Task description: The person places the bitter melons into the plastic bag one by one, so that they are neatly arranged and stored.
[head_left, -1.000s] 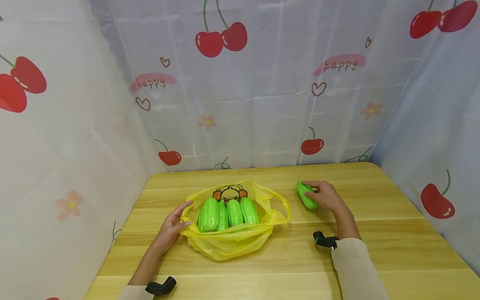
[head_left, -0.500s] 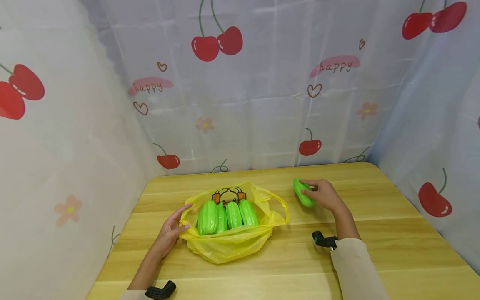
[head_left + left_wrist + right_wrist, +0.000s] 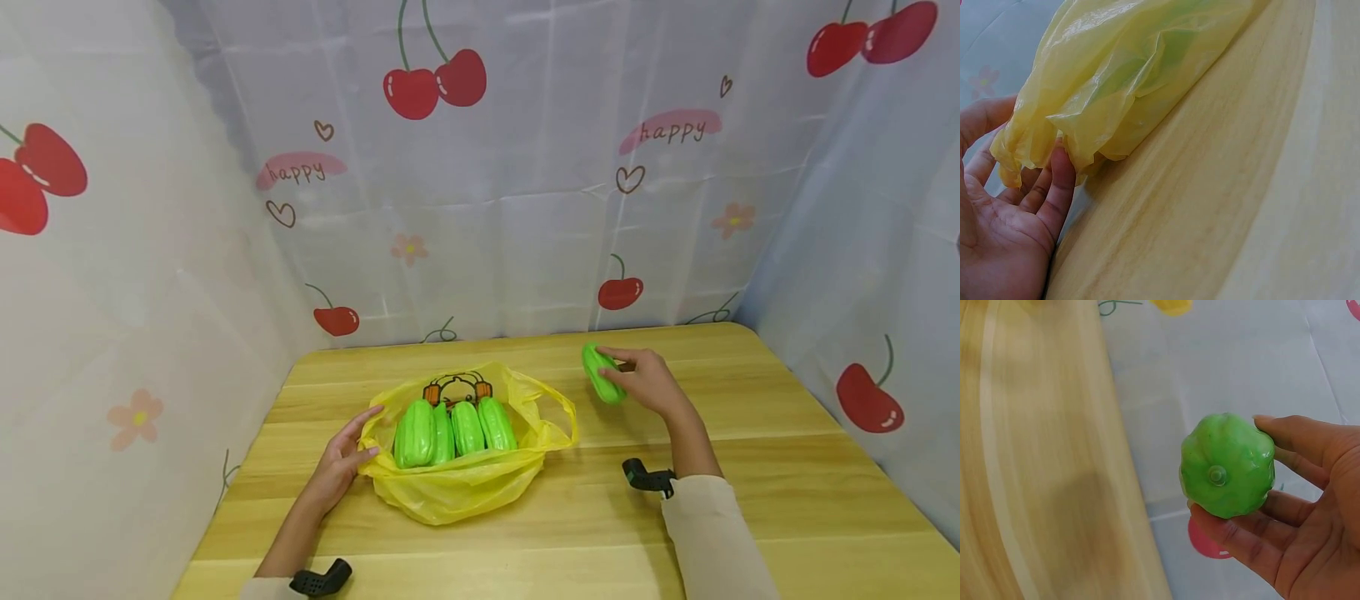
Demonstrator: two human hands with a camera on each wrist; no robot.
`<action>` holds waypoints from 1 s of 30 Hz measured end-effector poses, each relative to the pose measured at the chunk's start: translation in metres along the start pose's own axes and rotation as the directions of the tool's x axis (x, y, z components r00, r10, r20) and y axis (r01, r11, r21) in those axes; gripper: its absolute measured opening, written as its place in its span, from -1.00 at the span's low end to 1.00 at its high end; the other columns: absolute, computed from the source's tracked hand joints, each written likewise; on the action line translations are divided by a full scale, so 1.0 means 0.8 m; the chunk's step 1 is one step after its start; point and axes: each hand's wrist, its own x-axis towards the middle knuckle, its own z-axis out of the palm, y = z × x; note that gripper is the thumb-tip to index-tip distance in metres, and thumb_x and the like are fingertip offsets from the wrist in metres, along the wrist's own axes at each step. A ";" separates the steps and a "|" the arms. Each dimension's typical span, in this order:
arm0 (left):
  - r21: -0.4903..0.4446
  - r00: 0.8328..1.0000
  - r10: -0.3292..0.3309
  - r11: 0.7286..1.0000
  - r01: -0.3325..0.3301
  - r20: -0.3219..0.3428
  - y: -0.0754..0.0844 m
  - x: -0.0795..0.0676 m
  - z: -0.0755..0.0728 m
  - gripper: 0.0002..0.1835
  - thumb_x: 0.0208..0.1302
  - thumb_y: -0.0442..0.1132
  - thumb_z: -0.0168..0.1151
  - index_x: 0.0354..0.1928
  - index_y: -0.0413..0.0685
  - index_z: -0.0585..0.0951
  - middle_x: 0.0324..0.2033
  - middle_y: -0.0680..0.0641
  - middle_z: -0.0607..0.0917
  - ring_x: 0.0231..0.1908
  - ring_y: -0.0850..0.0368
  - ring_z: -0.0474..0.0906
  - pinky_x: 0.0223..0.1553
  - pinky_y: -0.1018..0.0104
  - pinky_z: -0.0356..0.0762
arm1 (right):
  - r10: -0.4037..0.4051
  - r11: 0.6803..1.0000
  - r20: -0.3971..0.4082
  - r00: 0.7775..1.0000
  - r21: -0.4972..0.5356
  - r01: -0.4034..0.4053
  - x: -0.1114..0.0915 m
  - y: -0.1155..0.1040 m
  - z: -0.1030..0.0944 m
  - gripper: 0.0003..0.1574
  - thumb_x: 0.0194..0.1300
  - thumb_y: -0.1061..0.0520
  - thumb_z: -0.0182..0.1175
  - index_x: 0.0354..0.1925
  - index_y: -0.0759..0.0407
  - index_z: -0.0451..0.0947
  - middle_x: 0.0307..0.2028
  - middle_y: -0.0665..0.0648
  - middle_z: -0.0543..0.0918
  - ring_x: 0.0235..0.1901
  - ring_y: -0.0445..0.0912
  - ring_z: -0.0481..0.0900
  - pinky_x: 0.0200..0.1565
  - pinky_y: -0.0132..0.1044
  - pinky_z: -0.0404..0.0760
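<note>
A yellow plastic bag [image 3: 457,496] with a cartoon print lies with its mouth spread on the table. Inside it, several bright green ridged gourds [image 3: 416,433] rest side by side. My left hand [image 3: 337,467] holds the bag's left rim; in the left wrist view, fingers of that hand [image 3: 1010,231] bend against the crumpled plastic. To the right of the bag, my right hand [image 3: 648,383] grips another green gourd [image 3: 602,375] between thumb and fingers. In the right wrist view this gourd [image 3: 1229,465] shows its lobed end with a small round nub, and appears lifted off the table.
The wooden table [image 3: 600,533] has a rounded far right corner. A white curtain [image 3: 517,250] printed with cherries, hearts and flowers hangs behind it and along both sides. The bag's loop handle [image 3: 566,412] sticks out towards my right hand.
My right hand has raised the gourd from the table and shifted it slightly left and away. The left hand stays at the bag's rim. The head view has tilted a little.
</note>
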 end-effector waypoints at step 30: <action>0.003 0.999 -0.040 0.999 0.040 -0.025 0.004 -0.001 0.003 -0.32 0.41 -0.54 0.05 0.53 -0.35 0.13 0.56 -0.30 0.01 0.47 0.41 -0.01 0.29 0.44 0.36 | -0.101 0.995 -0.008 0.995 -0.014 0.101 -0.007 -0.056 -0.001 -0.42 0.42 0.06 0.29 0.33 0.20 0.52 0.19 0.42 0.60 0.07 0.32 0.62 -0.31 -0.28 0.71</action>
